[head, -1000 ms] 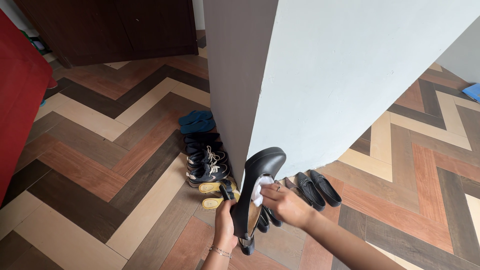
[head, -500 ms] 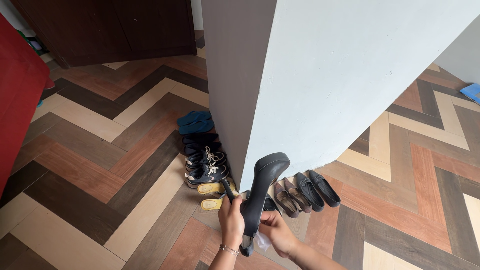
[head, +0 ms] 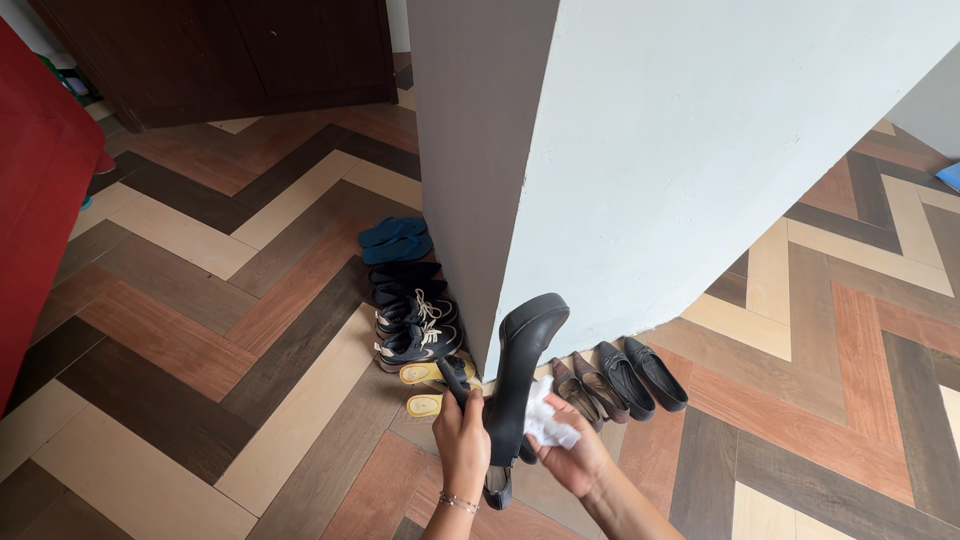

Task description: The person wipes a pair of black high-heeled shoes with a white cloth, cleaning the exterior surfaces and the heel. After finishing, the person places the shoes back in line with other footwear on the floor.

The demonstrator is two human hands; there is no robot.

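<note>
My left hand [head: 462, 440] grips a black high-heeled shoe [head: 522, 362] by its heel end and holds it upright, toe pointing up toward the wall corner. My right hand [head: 573, 455] holds a crumpled white cloth [head: 545, 420] pressed against the right side of the shoe. A thin bracelet sits on my left wrist. Both hands are low in the view, above the patterned floor.
A white and grey wall corner [head: 500, 180] stands just ahead. Along its base lie blue flip-flops [head: 394, 240], black sneakers [head: 415, 330], yellow sandals [head: 425, 385], brown pointed shoes [head: 578, 388] and black flats [head: 640, 375]. A dark wooden door [head: 220, 55] and a red surface [head: 35, 190] are at the left.
My right hand with the cloth went from the shoe's upper inside down below it, and is now back against its right side. The shoe stayed upright in my left hand.
</note>
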